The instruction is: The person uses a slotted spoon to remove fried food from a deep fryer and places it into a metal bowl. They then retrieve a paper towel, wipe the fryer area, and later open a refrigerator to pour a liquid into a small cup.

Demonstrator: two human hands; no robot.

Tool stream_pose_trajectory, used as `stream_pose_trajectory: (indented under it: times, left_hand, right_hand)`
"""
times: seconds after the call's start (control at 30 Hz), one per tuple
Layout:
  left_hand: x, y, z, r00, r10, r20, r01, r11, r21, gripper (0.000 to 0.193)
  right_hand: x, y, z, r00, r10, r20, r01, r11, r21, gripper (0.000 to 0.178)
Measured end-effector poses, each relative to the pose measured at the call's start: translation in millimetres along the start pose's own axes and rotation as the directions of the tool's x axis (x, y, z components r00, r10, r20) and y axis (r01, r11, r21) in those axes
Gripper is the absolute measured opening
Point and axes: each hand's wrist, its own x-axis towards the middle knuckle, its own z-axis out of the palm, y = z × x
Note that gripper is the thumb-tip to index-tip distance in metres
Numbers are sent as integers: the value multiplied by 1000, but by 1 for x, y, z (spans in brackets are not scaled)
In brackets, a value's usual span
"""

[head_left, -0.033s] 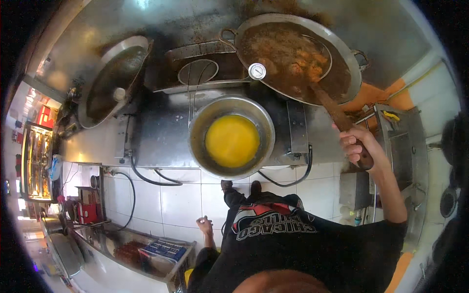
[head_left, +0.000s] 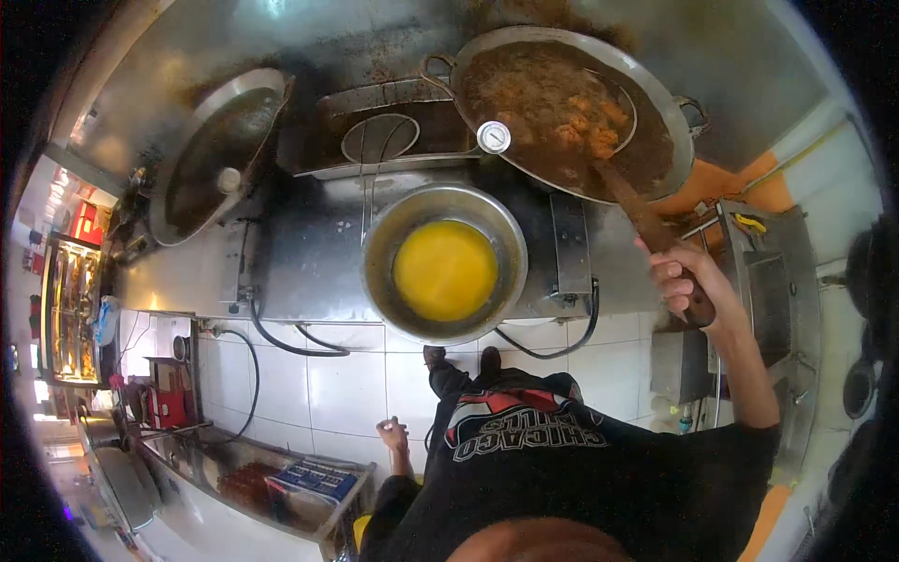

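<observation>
The big wok (head_left: 538, 34) with two loop handles stands at right on the steel counter (head_left: 309, 215), and it contains dark oil (head_left: 506, 89) with orange-brown fried pieces (head_left: 585, 122) gathered toward its right side. A thin curved rim (head_left: 636, 117) shows around these pieces. The right hand (head_left: 688, 281) is closed around a long wooden handle (head_left: 641, 208), of which the far end reaches to the pieces inside the wok. The left hand (head_left: 393, 433) hangs low near the body, with nothing in it, its fingers loosely curled. A dial thermometer (head_left: 493, 138) is at the near left edge of this wok. In front of the person, a round steel bowl (head_left: 382, 262) holds bright yellow liquid (head_left: 445, 270). Behind the bowl there is a rectangular metal trough (head_left: 389, 164), with a round strainer (head_left: 356, 140) in it. The left wok (head_left: 220, 97) also contains dark liquid. Below the counter, black hoses (head_left: 300, 348) bend over white tiles (head_left: 346, 375). A lit display cabinet (head_left: 75, 309) stands at far left, a blue crate-like object (head_left: 314, 480) lies at lower left, and dark pans (head_left: 857, 389) hang at far right
</observation>
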Motion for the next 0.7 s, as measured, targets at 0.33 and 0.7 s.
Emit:
stream_pose_trajectory:
  times: [0.33, 0.7]
  left_hand:
    - [-4, 17, 14, 1000, 29, 2, -29, 999, 14, 32]
    - [14, 62, 23, 980, 199, 6, -199, 980, 0, 32]
  right_hand:
    - [21, 12, 12, 976, -71, 208, -33, 888, 458, 36]
    - [53, 29, 2, 780, -286, 556, -318, 584, 747, 49]
